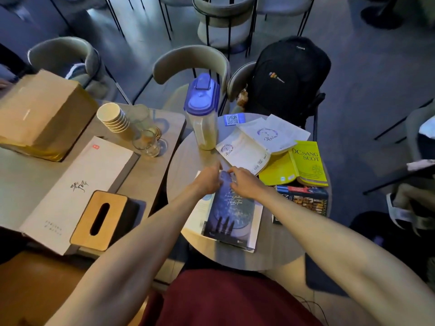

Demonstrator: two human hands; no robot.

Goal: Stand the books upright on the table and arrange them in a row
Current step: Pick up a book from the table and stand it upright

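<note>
A dark blue book (231,212) lies flat on a white book (197,212) near the front of the round table (181,170). My left hand (208,178) and my right hand (244,182) both grip the blue book's far edge, fingers curled on it. Behind them two white books (242,152) (270,135) lie flat and overlap. A yellow-green book (308,161) lies open-faced to the right, and a dark book with red and yellow print (303,201) lies flat under my right forearm.
A plastic jug with a blue lid (203,114) stands at the table's back. A QR card (233,119) lies beside it. On the left table are paper cups (113,118), glasses (147,140), a tissue box (101,220), a cardboard box (44,114). A black backpack (287,76) sits on a chair.
</note>
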